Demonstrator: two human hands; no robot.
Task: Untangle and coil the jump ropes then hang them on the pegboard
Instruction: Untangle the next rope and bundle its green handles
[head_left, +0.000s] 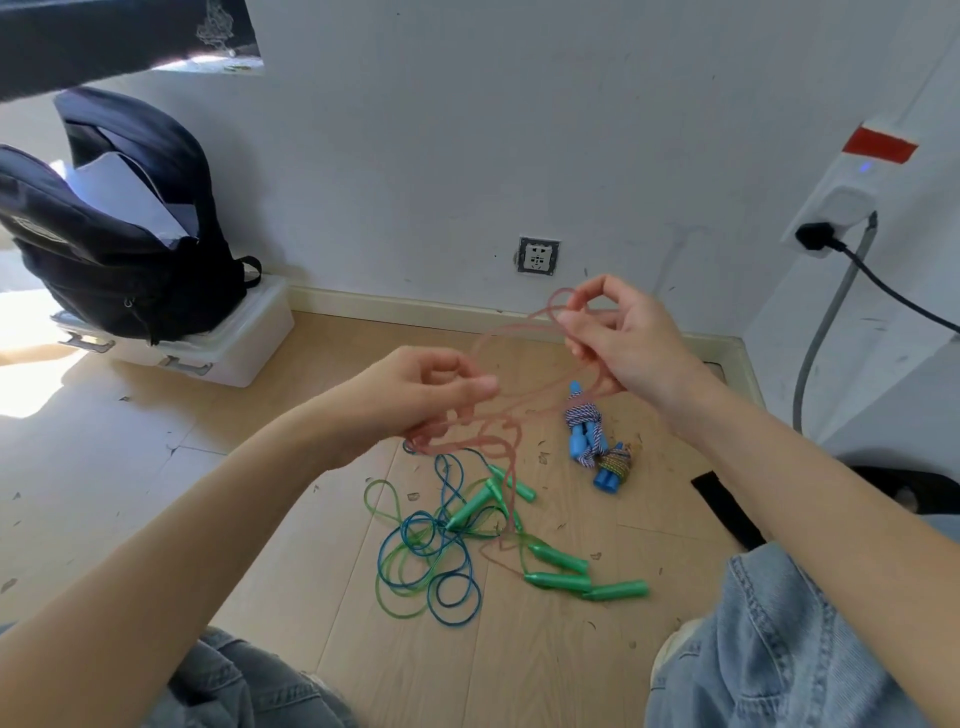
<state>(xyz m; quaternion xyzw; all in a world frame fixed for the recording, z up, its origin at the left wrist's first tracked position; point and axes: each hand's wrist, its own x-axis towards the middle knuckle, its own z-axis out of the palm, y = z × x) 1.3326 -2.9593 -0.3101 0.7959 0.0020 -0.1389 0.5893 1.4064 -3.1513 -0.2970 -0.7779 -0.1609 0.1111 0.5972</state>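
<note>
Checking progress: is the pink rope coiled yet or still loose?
Loose. The pink rope hangs in uneven loops between the left hand and right hand.

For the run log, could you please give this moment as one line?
left hand: holds pink rope | right hand: pinches its loop | green/blue ropes: tangled on floor

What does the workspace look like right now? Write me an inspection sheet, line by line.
Surface: wooden floor, scattered with small dark debris.
Job's things: pink rope lifted in loops between both hands; blue rope and green rope tangled on the floor with green handles; two already bundled ropes with blue handles near the wall.
Clutter: black backpack sitting on a white storage box.
Hands: left hand and right hand each pinch the pink rope.
Cables: black cord plugged into a white power strip; grey cable running down.
Surroundings: white wall with a wall socket; pegboard not seen.
</note>
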